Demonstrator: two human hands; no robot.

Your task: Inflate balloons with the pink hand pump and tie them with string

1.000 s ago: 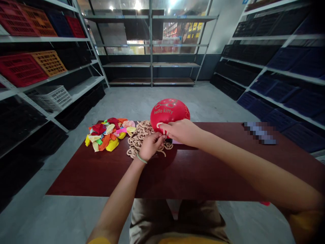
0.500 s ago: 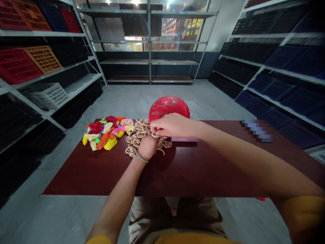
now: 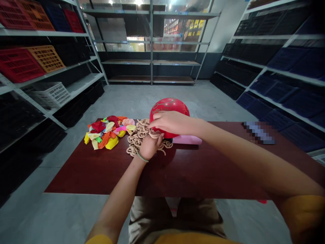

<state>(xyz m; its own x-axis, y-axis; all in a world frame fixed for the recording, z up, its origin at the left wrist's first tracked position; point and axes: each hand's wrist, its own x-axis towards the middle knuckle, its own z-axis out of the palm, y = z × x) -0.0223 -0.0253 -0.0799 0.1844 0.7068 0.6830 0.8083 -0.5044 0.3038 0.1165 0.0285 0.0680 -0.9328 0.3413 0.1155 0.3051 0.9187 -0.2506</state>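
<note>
A blown-up red balloon (image 3: 175, 105) with printed lettering rises just beyond both hands. My left hand (image 3: 149, 146) is closed at the near underside of the balloon, thumb up, seemingly round its neck, which is hidden. Over it, my right hand (image 3: 170, 121) crosses in front of the balloon with its fingers bent together in a pinch. A strand of thick tan cord (image 3: 154, 135) runs between the two hands. Around and behind my left hand lies a heap of the same tan cord (image 3: 138, 135). A pink cylinder (image 3: 188, 139) with a dark end rests beside the balloon.
Left of the cord, several limp balloons (image 3: 104, 134) in mixed colours lie piled on the dark red table (image 3: 101, 176). A blurred-out flat object (image 3: 259, 132) is at the right. Shelves with crates (image 3: 22, 64) stand on both sides, and a metal rack (image 3: 151, 51) is behind.
My right fingers have shifted slightly to the left and loosened around the cord, and the balloon has turned a little. My left hand stays nearly in place.
</note>
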